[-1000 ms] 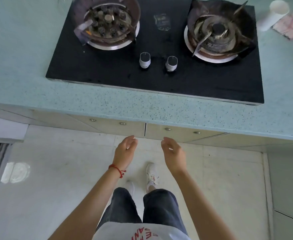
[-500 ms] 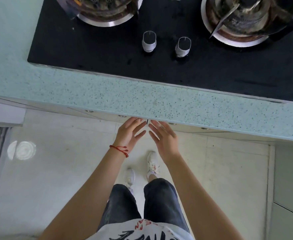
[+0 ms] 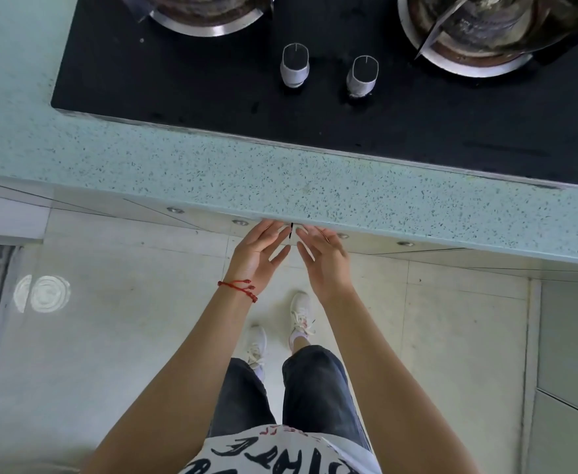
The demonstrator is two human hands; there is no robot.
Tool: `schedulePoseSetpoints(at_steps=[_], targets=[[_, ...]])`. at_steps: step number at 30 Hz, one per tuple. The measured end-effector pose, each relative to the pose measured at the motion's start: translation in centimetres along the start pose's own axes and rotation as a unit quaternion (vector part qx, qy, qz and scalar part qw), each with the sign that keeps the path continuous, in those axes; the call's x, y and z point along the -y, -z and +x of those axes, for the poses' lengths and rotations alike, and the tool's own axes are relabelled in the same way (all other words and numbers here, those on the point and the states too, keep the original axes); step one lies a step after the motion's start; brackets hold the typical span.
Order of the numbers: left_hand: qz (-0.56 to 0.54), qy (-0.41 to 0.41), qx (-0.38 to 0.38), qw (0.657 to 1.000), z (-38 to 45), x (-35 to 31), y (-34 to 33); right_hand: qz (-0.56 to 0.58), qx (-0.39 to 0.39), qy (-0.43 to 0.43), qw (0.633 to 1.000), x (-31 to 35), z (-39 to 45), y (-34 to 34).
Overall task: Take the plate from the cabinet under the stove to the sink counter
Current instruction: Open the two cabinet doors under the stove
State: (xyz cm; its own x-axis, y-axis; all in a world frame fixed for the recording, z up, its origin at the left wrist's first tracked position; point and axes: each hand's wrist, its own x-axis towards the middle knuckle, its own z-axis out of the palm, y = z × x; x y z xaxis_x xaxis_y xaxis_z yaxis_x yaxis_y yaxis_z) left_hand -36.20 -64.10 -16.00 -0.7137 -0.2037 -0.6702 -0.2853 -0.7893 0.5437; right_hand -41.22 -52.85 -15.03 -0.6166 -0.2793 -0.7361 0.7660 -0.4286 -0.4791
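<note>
Left hand: fingers spread, grasping nothing, tips at the top edge of the left cabinet door, under the counter lip. Red string on wrist.
Right hand: fingers spread, grasping nothing, at 3 o'clock of the left hand, tips at the right door.
Door seam: dark gap between both hands.
Stove: at 12 o'clock, two knobs.
Plate: not visible.

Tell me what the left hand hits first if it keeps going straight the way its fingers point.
Probably the top edge of the cabinet doors under the counter lip, just left of the dark gap between the doors. The left hand has its fingertips about there already; depth is unclear.
</note>
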Motion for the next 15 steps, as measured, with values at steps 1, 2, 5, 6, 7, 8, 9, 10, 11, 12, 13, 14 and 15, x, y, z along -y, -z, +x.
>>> schedulePoseSetpoints(at_steps=[1, 2, 5, 6, 7, 8, 9, 10, 11, 12, 13, 14, 15], targets=[[0.001, 0.0, 0.0, 1.0, -0.2, 0.1, 0.2, -0.009, 0.002, 0.001, 1.0, -0.2, -0.2, 0.2], [0.003, 0.0, 0.001, 1.0, -0.4, 0.3, 0.4, -0.018, 0.004, 0.002, 1.0, -0.4, -0.4, 0.4], [-0.001, -0.002, -0.01, 1.0, -1.0, 0.6, 0.8, -0.037, -0.007, 0.008, 0.999, -1.3, -1.4, 1.3], [-0.003, -0.003, -0.02, 1.0, -1.2, 0.8, 0.9, -0.04, -0.013, 0.011, 0.999, -1.6, -1.7, 1.6], [-0.005, -0.003, -0.033, 0.999, -1.4, 1.0, 1.0, -0.043, -0.019, 0.014, 0.999, -1.9, -2.0, 1.8], [-0.003, -0.004, -0.049, 0.999, -1.5, 1.3, 1.2, -0.046, -0.025, 0.017, 0.998, -2.2, -2.2, 2.0], [0.001, -0.005, -0.064, 0.998, -1.8, 1.5, 1.4, -0.052, -0.03, 0.02, 0.998, -2.5, -2.5, 2.3], [0.006, -0.007, -0.076, 0.997, -2.0, 1.7, 1.7, -0.059, -0.036, 0.022, 0.997, -2.7, -2.8, 2.5], [0.01, -0.011, -0.086, 0.996, -2.4, 1.9, 1.9, -0.065, -0.041, 0.025, 0.997, -2.9, -3.1, 2.6], [0.017, -0.015, -0.094, 0.995, -2.7, 2.1, 2.1, -0.072, -0.046, 0.027, 0.996, -3.0, -3.4, 2.7], [0.025, -0.019, -0.103, 0.994, -3.1, 2.2, 2.2, -0.079, -0.052, 0.03, 0.995, -3.2, -3.7, 2.7], [0.041, -0.023, -0.114, 0.992, -3.4, 2.5, 2.4, -0.087, -0.06, 0.034, 0.994, -3.3, -4.0, 2.7], [0.061, -0.026, -0.126, 0.99, -3.7, 2.7, 2.6, -0.096, -0.071, 0.037, 0.992, -3.4, -4.3, 2.8]])
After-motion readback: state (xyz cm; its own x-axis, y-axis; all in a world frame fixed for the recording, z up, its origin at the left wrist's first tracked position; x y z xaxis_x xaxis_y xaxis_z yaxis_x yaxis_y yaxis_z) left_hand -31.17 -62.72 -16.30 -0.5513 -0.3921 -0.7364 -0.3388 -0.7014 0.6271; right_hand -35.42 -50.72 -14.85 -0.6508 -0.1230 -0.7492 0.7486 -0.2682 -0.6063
